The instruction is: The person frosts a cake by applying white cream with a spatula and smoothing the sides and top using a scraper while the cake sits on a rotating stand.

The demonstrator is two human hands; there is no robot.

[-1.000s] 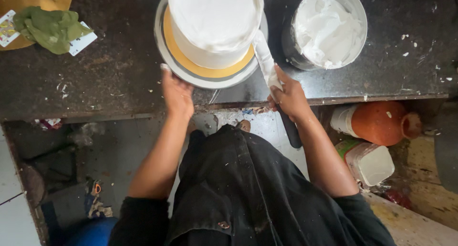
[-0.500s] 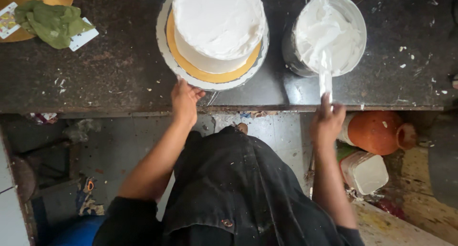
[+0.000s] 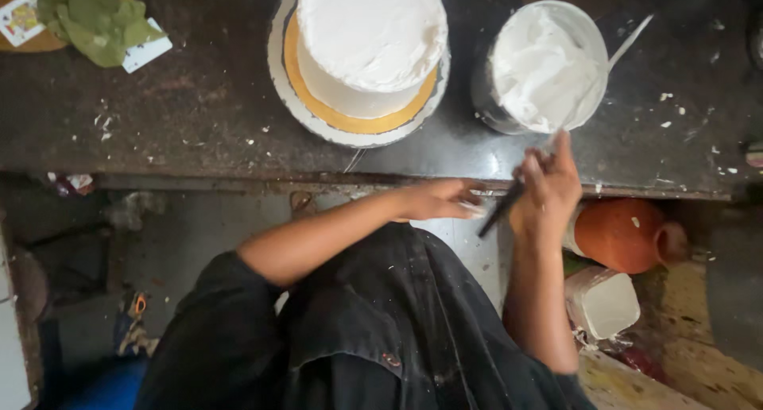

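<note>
The fingers of the right hand [image 3: 547,189] are closed round the dark handle of one spatula [image 3: 592,76]; its long blade runs up and to the right across the one bowl [image 3: 592,29] of white cream and pokes past the far rim. The left hand [image 3: 441,199] lies just beside the right at the front edge of the worktop [image 3: 199,108], fingers stretched toward the handle's lower end; whether they touch or hold anything I cannot tell.

The bowl stands on the worktop directly above the right hand. To its left, close but apart, sits one round cake [image 3: 369,36] coated in white, on a gold board [image 3: 342,117] atop a pale turntable [image 3: 278,68]. At the far left corner lies one green cloth [image 3: 95,25] with two cards [image 3: 20,17] by it.

Under the worktop, right of the right hand, are one orange jug [image 3: 624,235] and, nearer, one white tub [image 3: 604,303].
</note>
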